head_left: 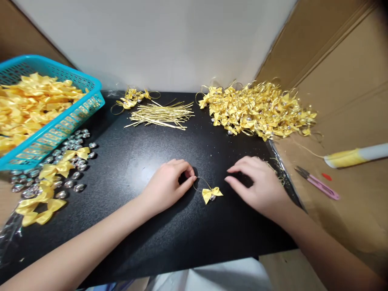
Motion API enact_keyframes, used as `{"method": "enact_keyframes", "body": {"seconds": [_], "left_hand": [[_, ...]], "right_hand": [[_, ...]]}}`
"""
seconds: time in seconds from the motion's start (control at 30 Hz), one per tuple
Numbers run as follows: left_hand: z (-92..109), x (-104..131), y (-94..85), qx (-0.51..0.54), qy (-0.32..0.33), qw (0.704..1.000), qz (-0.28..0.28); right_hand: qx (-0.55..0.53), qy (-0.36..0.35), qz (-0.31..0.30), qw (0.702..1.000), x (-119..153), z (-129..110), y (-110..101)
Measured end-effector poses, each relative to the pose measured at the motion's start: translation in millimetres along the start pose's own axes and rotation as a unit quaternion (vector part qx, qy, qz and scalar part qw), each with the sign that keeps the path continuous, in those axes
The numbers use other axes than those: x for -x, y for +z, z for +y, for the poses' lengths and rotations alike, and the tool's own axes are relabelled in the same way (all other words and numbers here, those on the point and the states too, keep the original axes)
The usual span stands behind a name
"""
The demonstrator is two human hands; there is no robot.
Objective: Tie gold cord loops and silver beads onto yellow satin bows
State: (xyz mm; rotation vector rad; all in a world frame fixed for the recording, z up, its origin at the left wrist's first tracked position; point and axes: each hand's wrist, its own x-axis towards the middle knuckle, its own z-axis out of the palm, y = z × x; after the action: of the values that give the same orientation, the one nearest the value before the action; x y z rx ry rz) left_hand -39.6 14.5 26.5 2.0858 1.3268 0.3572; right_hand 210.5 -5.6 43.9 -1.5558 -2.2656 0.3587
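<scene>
Thumb and fingertips of my left hand (169, 182) pinch the end of a thin gold cord loop (203, 179). From that loop hangs a yellow ribbon bow (209, 195) with a small silver bell (212, 198) at its middle, just above or on the black tabletop. My right hand (256, 184) is to the right of the bow, its thumb and fingers apart with nothing visible between them. Beyond the hands lies a bundle of cut gold cords (162, 115).
A blue basket (57, 135) of yellow bows stands at left, with loose silver bells (79, 188) and bows beside it. A heap of belled bows (257, 109) lies back right. Pink thread snips (321, 186) and a cord spool (348, 157) are on the right.
</scene>
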Motion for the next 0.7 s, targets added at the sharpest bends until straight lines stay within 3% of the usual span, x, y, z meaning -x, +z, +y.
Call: {"method": "enact_keyframes", "body": {"seconds": [0.13, 0.3, 0.4, 0.57, 0.7], "left_hand": [[3.9, 1.4, 2.4, 0.051, -0.004, 0.998, 0.022], [1.9, 4.1, 5.5, 0.158, -0.043, 0.984, 0.076], [1.3, 3.1, 8.7, 0.289, -0.105, 0.946, 0.104], [7.8, 5.5, 14.7, 0.479, -0.123, 0.867, -0.054], [11.9, 9.2, 17.6, 0.560, -0.102, 0.817, -0.089]], "right_hand": [[-0.037, 0.001, -0.146, 0.989, -12.2, -31.3, 17.9], [-0.050, -0.039, -0.191, 0.980, -21.6, -33.8, 24.9], [-0.118, -0.098, -0.131, 0.979, -25.9, -25.6, 28.6], [-0.234, -0.228, 0.024, 0.945, -25.4, -18.2, 44.8], [-0.226, -0.287, 0.115, 0.924, -20.4, -19.7, 55.3]]}}
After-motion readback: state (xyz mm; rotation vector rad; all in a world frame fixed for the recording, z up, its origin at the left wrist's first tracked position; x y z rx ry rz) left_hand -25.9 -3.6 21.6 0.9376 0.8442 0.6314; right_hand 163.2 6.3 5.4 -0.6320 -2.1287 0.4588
